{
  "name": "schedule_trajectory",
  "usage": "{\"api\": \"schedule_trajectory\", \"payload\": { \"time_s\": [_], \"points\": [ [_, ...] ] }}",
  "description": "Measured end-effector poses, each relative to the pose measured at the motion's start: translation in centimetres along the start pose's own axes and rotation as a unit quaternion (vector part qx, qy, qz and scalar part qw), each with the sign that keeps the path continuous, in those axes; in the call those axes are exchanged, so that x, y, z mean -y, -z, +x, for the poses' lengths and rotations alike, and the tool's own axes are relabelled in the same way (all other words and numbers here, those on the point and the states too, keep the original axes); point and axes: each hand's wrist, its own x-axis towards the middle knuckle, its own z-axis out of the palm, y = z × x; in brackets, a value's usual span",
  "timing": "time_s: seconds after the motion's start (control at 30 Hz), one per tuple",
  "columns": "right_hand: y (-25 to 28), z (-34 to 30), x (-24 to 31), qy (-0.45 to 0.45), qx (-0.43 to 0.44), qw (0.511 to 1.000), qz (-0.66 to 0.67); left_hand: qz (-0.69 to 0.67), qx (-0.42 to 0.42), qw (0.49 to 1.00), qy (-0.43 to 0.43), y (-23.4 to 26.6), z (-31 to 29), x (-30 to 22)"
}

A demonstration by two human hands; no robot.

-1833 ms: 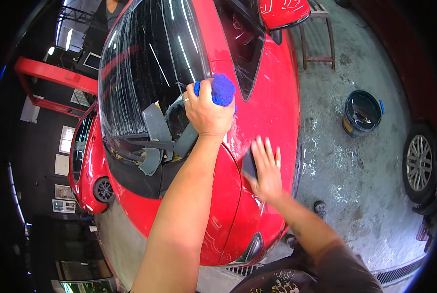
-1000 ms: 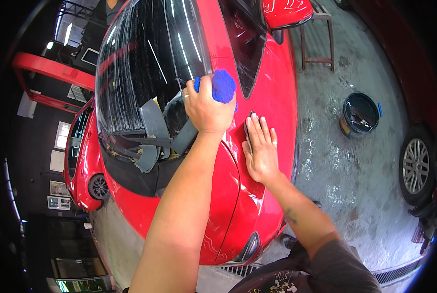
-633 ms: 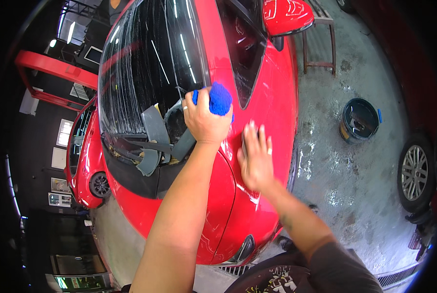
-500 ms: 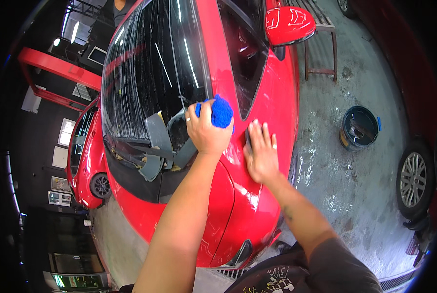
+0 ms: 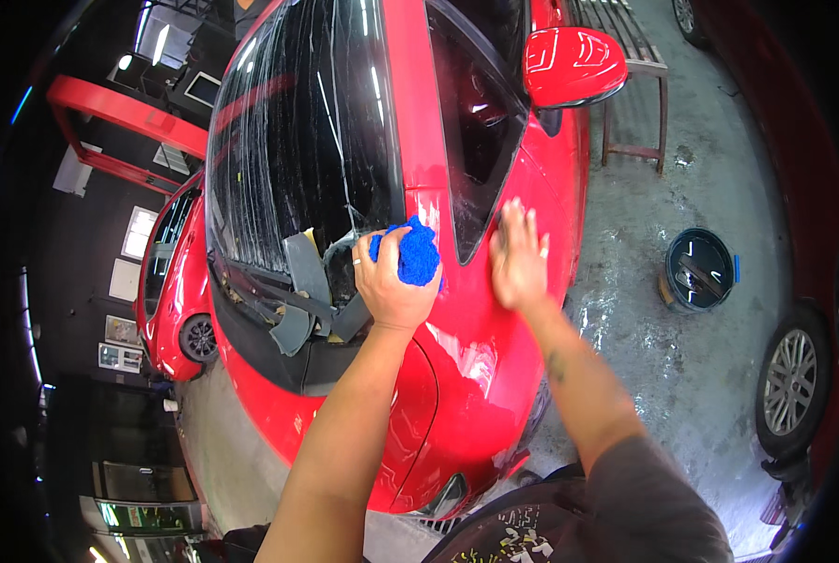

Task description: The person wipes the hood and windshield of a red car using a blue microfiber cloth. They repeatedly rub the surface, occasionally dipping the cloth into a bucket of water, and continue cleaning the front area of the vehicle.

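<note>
My left hand is closed around a bunched blue microfiber cloth on the red car, beside the lower corner of its windshield. Flat against the red panel below the small triangular side window, my right hand presses a dark piece of what looks like sandpaper. Only a sliver of that piece shows; the palm and fingers hide the rest. Torn grey sandpaper sheets lie at the base of the windshield, left of the cloth.
A dark bucket of liquid stands on the wet floor to the right. Farther off are a slatted metal bench and the car's red side mirror. Another vehicle's wheel is at far right; a second red car stands left.
My right hand has slid forward and slightly right along the panel, toward the side window. My left hand keeps its grip on the cloth near the windshield corner. The view has shifted a little.
</note>
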Motion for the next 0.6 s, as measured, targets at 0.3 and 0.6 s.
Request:
{"api": "schedule_trajectory", "payload": {
  "time_s": [0.3,0.6],
  "points": [
    [-0.3,-9.9,3.3,0.064,0.12,0.991,0.015,0.016,0.002,1.0,0.009,0.7,-0.5,0.9],
    [-0.4,-1.4,2.3,-0.006,0.032,0.997,0.068,0.003,0.006,1.0,0.008,-0.2,-0.3,1.0]
  ]
}}
